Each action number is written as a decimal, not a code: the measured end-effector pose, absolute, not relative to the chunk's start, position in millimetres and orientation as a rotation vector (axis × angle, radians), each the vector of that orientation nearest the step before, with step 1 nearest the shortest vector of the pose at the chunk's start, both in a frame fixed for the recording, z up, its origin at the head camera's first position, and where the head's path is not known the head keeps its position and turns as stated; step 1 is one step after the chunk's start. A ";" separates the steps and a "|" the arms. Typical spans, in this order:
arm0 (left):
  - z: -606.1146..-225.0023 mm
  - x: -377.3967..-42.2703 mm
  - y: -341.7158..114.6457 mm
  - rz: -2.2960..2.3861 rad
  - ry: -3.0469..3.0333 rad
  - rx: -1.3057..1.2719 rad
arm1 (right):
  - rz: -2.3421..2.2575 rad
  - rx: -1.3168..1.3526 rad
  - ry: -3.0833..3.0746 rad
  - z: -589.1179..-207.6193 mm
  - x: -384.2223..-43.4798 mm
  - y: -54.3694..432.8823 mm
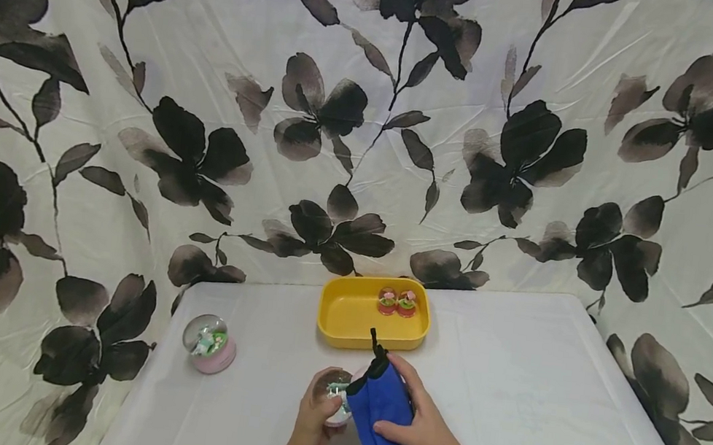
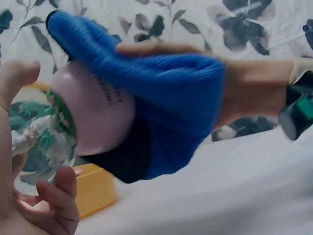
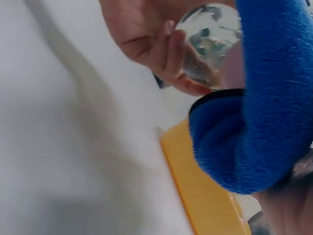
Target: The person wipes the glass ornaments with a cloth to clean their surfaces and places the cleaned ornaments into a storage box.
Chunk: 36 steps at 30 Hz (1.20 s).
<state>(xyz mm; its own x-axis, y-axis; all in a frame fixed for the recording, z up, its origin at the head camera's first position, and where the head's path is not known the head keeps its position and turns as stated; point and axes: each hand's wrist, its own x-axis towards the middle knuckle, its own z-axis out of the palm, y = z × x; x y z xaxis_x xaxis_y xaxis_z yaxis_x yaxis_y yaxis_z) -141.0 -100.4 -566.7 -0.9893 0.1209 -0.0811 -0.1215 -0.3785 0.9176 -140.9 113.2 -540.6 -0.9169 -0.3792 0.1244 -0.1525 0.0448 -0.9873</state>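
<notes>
With curled fingers my left hand (image 1: 310,414) holds a snow globe (image 1: 338,388) by its glass ball. In the left wrist view the globe is tipped sideways, its pink base (image 2: 90,110) pointing at the mouth of a blue cloth pouch (image 1: 382,420) with black edging and a short black cord. My right hand (image 1: 429,423) grips that pouch, thumb in front and fingers along the far side. Part of the base is covered by the cloth in the right wrist view. Green and white figures show through the glass.
A second snow globe (image 1: 208,344) with a pink base stands at the left of the white table (image 1: 540,405). Behind the hands is a yellow tray (image 1: 325,333) with two small red-based ornaments (image 1: 397,303) inside. A flowered cloth (image 1: 424,208) hangs behind the table.
</notes>
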 end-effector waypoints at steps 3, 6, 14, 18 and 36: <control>-565.6 -139.0 -97.2 2.459 1.744 -0.006 | -2.021 -0.478 2.122 -544.5 -142.1 111.6; -566.6 -138.2 -96.3 2.402 1.914 0.055 | -2.054 -0.422 2.116 -547.4 -142.4 110.9; -554.2 -135.3 -104.0 2.248 2.292 0.269 | -1.986 -0.482 2.145 -540.7 -145.3 113.9; -553.7 -137.1 -109.0 2.201 2.403 0.358 | -1.967 -0.485 2.177 -539.7 -143.3 113.6; -554.7 -149.1 -120.6 1.772 2.619 0.764 | -1.743 -0.342 2.364 -528.9 -142.5 113.4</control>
